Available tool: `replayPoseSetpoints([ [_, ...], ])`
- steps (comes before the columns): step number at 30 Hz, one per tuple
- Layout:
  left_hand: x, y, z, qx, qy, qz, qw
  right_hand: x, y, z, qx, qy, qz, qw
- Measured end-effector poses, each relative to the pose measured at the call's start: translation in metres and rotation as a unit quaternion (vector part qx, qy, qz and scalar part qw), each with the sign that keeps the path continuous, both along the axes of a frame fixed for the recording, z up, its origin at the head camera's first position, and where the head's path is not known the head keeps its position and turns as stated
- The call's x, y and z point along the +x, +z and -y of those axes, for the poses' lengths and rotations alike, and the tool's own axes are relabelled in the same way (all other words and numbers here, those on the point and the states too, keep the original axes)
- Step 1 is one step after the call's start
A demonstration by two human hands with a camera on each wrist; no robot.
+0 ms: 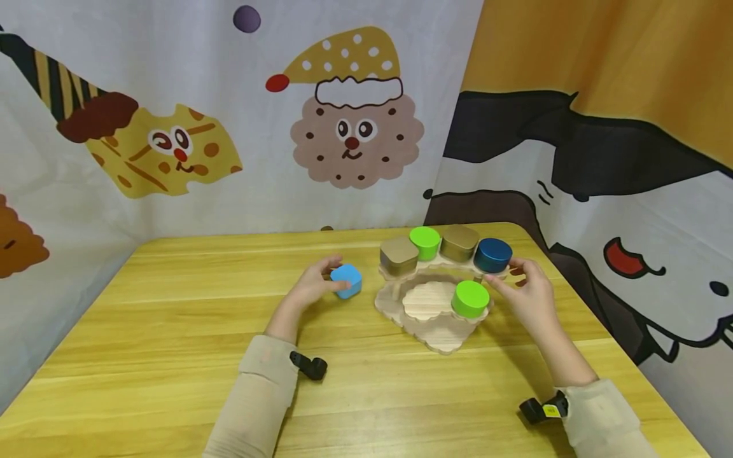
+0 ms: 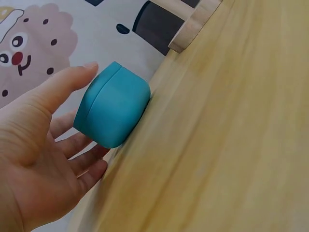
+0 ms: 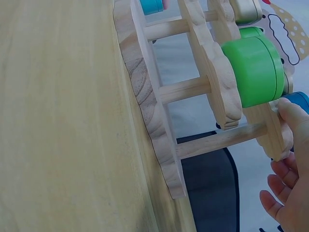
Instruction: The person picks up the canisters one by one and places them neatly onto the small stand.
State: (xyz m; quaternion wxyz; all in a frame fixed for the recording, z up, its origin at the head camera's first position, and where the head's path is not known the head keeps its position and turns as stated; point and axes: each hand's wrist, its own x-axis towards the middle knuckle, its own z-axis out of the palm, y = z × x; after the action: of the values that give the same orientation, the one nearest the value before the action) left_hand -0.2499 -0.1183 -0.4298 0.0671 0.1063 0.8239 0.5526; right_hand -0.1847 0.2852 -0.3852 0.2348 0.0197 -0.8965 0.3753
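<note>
My left hand [image 1: 309, 287] holds a light blue block [image 1: 349, 280] with rounded corners, thumb on one side and fingers on the other. In the left wrist view the same block [image 2: 116, 106] looks teal, close over the tabletop. To its right stands a tiered wooden stand [image 1: 426, 300] with scalloped edges. My right hand [image 1: 530, 299] grips the right end of its upper tier, thumb beside the dark blue round block [image 1: 493, 256]. Also on that tier are a green round block [image 1: 425, 243] and two gold blocks [image 1: 399, 256]. Another green round block [image 1: 471, 299] sits on the lower tier.
The wooden table [image 1: 189, 305] extends left and forward of the stand. Behind it hangs a curtain [image 1: 195, 76] printed with cartoon food and faces. Short wooden posts [image 3: 186, 89] join the stand's base to its tiers.
</note>
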Motion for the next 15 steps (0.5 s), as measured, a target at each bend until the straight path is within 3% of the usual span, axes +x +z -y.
replayPoseSetpoints([
  [15,0.0020,-0.0059,-0.0006,0.010,-0.005,0.020,0.9997,0.0004,0.0003,-0.0011,0.003,0.003,0.005,1.000],
])
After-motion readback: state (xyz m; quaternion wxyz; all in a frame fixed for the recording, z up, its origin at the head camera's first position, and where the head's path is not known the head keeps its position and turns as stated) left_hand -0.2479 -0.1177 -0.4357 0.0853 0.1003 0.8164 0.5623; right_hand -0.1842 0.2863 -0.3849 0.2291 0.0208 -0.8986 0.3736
